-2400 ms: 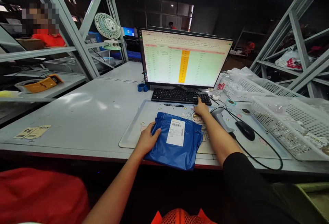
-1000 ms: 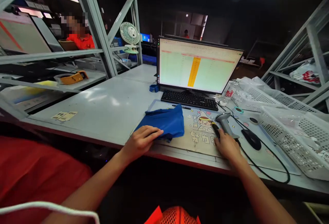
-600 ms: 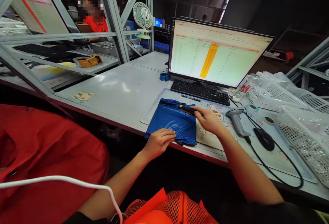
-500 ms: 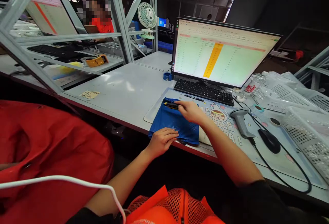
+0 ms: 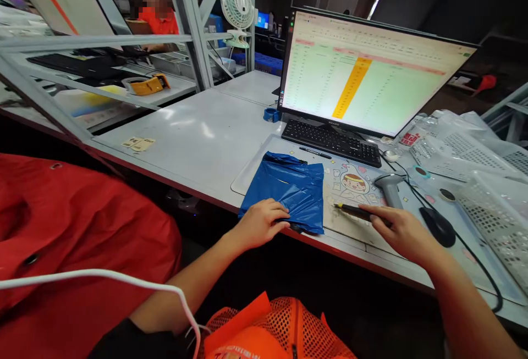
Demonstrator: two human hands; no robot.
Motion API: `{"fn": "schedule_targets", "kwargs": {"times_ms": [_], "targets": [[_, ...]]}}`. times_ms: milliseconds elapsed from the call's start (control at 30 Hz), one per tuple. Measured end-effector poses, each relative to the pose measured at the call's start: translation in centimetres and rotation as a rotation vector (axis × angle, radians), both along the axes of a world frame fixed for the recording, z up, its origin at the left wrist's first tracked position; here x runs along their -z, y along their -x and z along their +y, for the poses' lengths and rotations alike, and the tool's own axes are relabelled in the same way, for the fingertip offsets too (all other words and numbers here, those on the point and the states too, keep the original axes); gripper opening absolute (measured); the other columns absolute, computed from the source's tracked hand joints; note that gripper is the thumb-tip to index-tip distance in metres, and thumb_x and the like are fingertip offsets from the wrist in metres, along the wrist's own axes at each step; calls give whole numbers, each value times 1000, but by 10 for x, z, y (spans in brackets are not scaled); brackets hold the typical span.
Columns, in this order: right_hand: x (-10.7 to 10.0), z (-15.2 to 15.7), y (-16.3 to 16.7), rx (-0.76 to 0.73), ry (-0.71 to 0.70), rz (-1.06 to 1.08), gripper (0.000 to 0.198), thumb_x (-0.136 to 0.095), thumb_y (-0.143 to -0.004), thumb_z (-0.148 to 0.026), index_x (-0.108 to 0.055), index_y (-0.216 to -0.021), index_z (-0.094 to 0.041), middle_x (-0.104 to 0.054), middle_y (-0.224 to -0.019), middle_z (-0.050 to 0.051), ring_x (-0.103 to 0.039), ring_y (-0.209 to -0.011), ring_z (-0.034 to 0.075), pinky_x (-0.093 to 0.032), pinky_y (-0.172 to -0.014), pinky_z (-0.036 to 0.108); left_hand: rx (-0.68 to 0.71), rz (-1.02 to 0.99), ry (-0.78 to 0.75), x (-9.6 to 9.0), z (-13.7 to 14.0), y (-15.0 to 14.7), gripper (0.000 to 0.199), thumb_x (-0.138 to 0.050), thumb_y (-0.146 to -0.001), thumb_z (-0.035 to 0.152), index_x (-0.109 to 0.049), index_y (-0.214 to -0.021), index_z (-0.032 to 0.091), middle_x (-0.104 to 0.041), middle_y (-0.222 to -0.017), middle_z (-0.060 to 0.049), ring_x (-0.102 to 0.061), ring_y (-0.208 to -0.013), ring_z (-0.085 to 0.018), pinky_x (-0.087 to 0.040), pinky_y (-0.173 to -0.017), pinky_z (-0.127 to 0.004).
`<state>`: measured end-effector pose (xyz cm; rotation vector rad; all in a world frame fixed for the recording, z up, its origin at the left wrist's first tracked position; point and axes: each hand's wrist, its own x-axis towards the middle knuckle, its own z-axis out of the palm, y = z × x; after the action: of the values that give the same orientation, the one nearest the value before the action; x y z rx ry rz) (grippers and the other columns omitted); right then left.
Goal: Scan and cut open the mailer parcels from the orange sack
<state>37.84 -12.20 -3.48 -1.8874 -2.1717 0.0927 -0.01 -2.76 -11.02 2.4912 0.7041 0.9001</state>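
Note:
A blue plastic parcel bag [image 5: 291, 187] lies flat on the printed desk mat [image 5: 256, 165] near the table's front edge. My left hand [image 5: 259, 222] rests on the bag's near edge and pins it down. My right hand [image 5: 402, 230] is to the right of the bag, over the mat, and holds a thin dark pen-like tool with a yellow tip [image 5: 351, 211] that lies low along the mat. A grey handheld barcode scanner [image 5: 390, 188] sits just behind my right hand.
A monitor [image 5: 367, 76] showing a spreadsheet stands behind a black keyboard [image 5: 332, 140]. A black mouse [image 5: 438, 226] and its cable lie at right, beside white mesh baskets [image 5: 490, 210]. A red bag [image 5: 74, 238] sits at lower left. A person in red sits beyond the shelf frame [image 5: 193, 23].
My right hand drew the tool back from the bag's far edge to the mat on the right. The bag's far edge now looks slit. My left hand stayed on the bag.

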Motion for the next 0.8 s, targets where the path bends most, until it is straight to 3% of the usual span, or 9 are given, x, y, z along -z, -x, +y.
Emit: {"fn": "schedule_targets", "kwargs": {"times_ms": [67, 133, 233, 333, 433, 533, 600, 700, 800], "targets": [[22, -16, -22, 126, -91, -3, 45, -45, -104, -41, -71, -138, -27, -75, -120, 9, -72, -98, 26, -58, -84, 37, 61, 134, 116, -20, 17, -2, 24, -64, -104, 41, -79, -106, 22, -79, -108, -4, -72, -100, -22, -55, -90, -33], [48, -24, -31, 205, -158, -28, 52, -42, -104, -42, -66, -144, -21, -71, -124, 14, -70, -103, 29, -58, -90, 43, 20, 189, 95, -30, 40, -9, 28, -62, -105, 42, -76, -119, 21, -76, -119, -7, -70, -112, -25, -53, -98, -36], [73, -21, -28, 262, -181, -99, 56, -40, -102, -39, -63, -146, -14, -67, -126, 19, -64, -114, 35, -54, -101, 54, -103, 216, -61, -20, 67, -24, 47, -71, -98, 40, -66, -138, 15, -64, -144, -16, -55, -136, -36, -45, -113, -49], [65, 3, -7, 264, -267, -57, 52, -43, -100, -37, -65, -141, -14, -64, -134, 20, -59, -126, 37, -48, -111, 58, -127, 226, -143, -3, 74, -34, 34, -64, -102, 38, -69, -124, 13, -66, -134, -18, -59, -126, -34, -48, -107, -48], [37, 55, 38, 79, -336, 132, 49, -44, -102, -36, -65, -142, -16, -64, -140, 17, -58, -132, 31, -45, -117, 51, -159, 242, -234, 0, 62, -41, 28, -51, -108, 33, -69, -102, 13, -69, -104, -14, -63, -101, -29, -50, -93, -44], [22, 121, 101, -207, -204, 233, 48, -40, -105, -32, -64, -145, -19, -63, -146, 13, -57, -137, 25, -41, -121, 44, -186, 278, -272, -7, 43, -50, 32, -49, -109, 33, -68, -92, 13, -69, -92, -13, -62, -92, -29, -47, -87, -42], [28, 156, 139, -301, -15, 159, 51, -45, -107, -38, -57, -153, -20, -49, -162, 12, -42, -152, 27, -31, -128, 49, -189, 294, -257, -10, 30, -54, 36, -49, -109, 36, -68, -89, 13, -71, -89, -13, -64, -87, -27, -47, -83, -39], [48, 180, 172, -348, 198, 18, 67, -45, -108, -57, -40, -165, -24, -28, -173, 11, -22, -161, 33, -13, -130, 63, -189, 308, -242, -10, 4, -44, 43, -47, -110, 38, -66, -79, 15, -68, -76, -9, -63, -72, -23, -44, -73, -36], [64, 183, 173, -338, 217, -26, 73, -37, -108, -67, -31, -169, -27, -20, -176, 7, -16, -163, 33, -7, -129, 66, -136, 256, -272, -11, -35, -11, 45, -43, -112, 35, -61, -75, 17, -63, -69, -5, -59, -66, -19, -40, -68, -35]]}}
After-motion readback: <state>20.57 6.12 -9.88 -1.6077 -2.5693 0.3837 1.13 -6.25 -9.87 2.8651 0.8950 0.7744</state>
